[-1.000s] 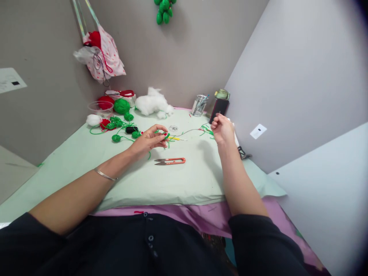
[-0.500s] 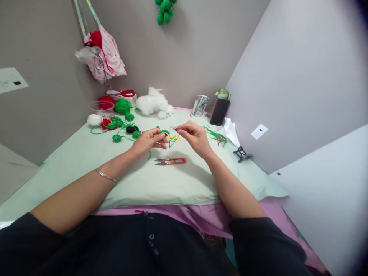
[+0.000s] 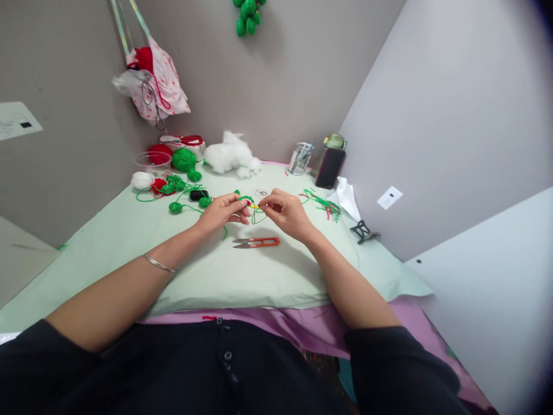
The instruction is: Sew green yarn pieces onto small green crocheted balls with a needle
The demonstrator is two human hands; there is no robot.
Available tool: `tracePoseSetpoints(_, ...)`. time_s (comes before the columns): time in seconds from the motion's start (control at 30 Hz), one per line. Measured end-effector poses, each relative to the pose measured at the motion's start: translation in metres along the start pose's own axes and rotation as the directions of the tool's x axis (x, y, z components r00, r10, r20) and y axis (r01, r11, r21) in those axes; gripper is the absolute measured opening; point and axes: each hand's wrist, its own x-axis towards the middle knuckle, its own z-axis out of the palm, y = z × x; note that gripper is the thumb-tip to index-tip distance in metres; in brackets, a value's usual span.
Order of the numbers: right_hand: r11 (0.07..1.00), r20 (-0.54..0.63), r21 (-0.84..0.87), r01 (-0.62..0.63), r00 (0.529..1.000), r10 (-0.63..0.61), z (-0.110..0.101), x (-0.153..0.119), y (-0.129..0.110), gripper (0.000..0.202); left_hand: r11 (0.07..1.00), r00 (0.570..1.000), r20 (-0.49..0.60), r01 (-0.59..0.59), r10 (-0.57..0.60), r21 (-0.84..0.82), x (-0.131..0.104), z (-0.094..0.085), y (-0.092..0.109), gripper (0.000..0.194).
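My left hand (image 3: 223,211) pinches a small green and red crocheted piece (image 3: 246,199) above the middle of the table. Close to its right, my right hand (image 3: 284,212) has thumb and fingers pressed together; what they grip is too small to make out. A dark thread (image 3: 259,222) loops down between the two hands. Behind the fingertips a bit of a yellow tool shows, its ends hidden. Orange thread snips (image 3: 256,242) lie on the pale green cloth (image 3: 242,282) in front of the hands.
Green yarn balls (image 3: 184,159), a black spool (image 3: 199,195) and white stuffing (image 3: 231,155) lie at the back left. Farther right are a cup of pens (image 3: 300,159), a phone (image 3: 330,168), yarn scraps (image 3: 322,203), white tissue (image 3: 345,197) and a black stand (image 3: 365,231).
My right hand has moved slightly left and down, nearer my left hand, uncovering a small clear round item behind it. The dark thread now hangs in a rounder loop.
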Motion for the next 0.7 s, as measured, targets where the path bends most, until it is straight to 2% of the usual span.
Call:
tracePoseSetpoints(0.3,0.998,0.018,-0.059,-0.01,1.0,0.011,0.003,-0.001,-0.001,0.015,0.998,0.998,0.067,-0.026,0.021,0.066,0.001,-0.003,-0.005,0.034)
tracePoseSetpoints(0.4,0.999,0.016,-0.023,-0.027,0.999,0.028,0.003,0.0,-0.001,0.014,0.999,0.996,0.089,-0.015,0.011,0.045,0.001,-0.003,-0.005,0.032)
tracePoseSetpoints(0.53,0.982,0.019,0.166,-0.088,0.996,0.086,0.003,0.002,0.002,0.01,0.997,0.993,0.121,0.027,-0.019,-0.067,0.001,-0.003,-0.001,0.023)
tracePoseSetpoints(0.63,0.916,0.077,0.372,-0.15,0.989,0.13,0.003,0.003,0.006,0.01,0.989,0.982,0.187,0.048,-0.021,-0.14,0.0,-0.002,0.005,0.019)
tracePoseSetpoints(0.7,0.873,0.124,0.45,-0.19,0.981,0.149,0.002,0.004,0.008,0.013,0.985,0.975,0.222,0.063,-0.026,-0.161,-0.001,-0.002,0.008,0.018)
